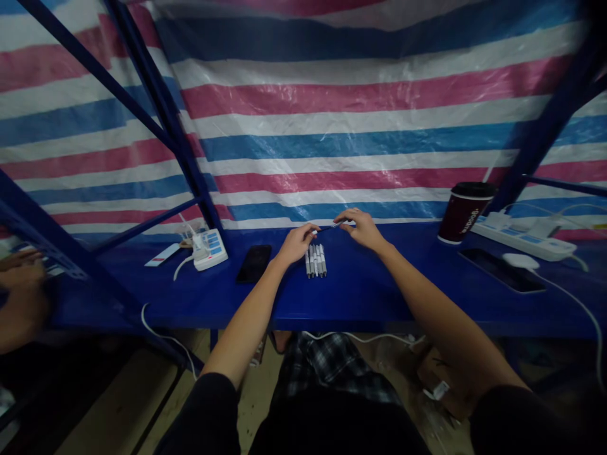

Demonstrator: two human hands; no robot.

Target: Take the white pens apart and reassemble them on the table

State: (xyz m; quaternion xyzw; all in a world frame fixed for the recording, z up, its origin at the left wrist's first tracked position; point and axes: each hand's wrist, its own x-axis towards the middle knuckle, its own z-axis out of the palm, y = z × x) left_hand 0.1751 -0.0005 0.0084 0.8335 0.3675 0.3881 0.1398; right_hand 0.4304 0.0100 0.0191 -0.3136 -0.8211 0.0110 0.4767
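A thin dark pen (325, 229) is held level between my two hands, just above the blue tabletop (360, 291). My left hand (300, 241) pinches its left end, where a small white part shows at the fingertips. The fingers of my right hand (363, 229) are closed on the other end. Right below, several grey-and-white pens (315, 260) lie side by side in a neat row. Which part of the held pen is a cap or a tip is too small to tell.
A black phone (254, 263) lies left of the pens, near a white power strip (209, 249). At right stand a dark red cup (465, 213) with a straw, another power strip (526, 237) and a second phone (497, 268). Another person's hand (21, 272) shows far left.
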